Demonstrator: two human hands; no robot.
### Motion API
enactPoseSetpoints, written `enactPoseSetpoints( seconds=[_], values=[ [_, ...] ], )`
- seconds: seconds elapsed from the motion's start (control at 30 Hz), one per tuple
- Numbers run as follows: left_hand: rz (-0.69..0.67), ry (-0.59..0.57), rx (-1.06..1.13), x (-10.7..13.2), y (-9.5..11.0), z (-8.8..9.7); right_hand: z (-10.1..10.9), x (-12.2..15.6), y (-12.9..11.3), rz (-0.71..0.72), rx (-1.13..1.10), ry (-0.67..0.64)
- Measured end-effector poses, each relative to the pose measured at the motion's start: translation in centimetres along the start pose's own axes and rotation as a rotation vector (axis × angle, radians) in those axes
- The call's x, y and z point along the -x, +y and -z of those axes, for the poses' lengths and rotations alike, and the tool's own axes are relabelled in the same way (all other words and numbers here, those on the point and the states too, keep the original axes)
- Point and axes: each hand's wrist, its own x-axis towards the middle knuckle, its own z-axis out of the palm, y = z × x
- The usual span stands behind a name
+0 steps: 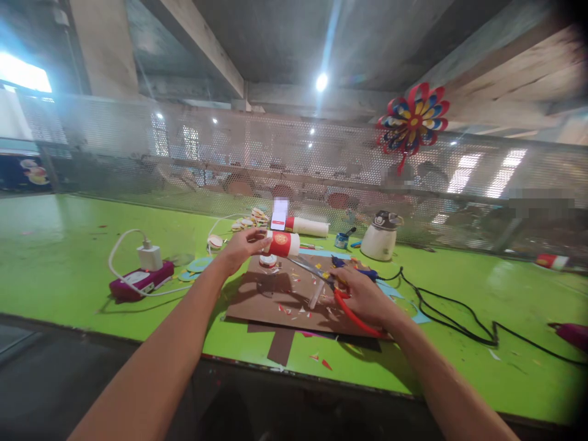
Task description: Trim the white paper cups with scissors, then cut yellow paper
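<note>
My left hand (242,247) is closed around a red and white paper roll (283,243) with a gold round emblem, held just above a brown cardboard sheet (271,303) on the green table. My right hand (362,295) grips red-handled scissors (328,283); their blades point left toward the roll and stand slightly apart. Small red, white and blue paper scraps lie scattered on the cardboard. A small round red and white piece (267,260) sits under the roll.
A purple power strip (140,280) with a white charger lies at left. A phone (279,215) leans on another roll (307,227) at the back. A white kettle-like pot (380,237), black cables (459,321), a wire mesh wall and a hanging paper pinwheel (413,121).
</note>
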Motion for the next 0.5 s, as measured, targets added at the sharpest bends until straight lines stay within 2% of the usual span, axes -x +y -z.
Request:
enactPoseSetpoints(
  seconds=[0.3,0.5],
  values=[
    [0.048,-0.029,0.036,0.0,-0.8,-0.6,-0.3,0.4,-0.8,-0.051,0.144,0.034],
    [0.103,-0.089,0.165,0.6,-0.7,-2.2,-0.2,0.5,-1.9,-0.071,0.169,0.031]
  ],
)
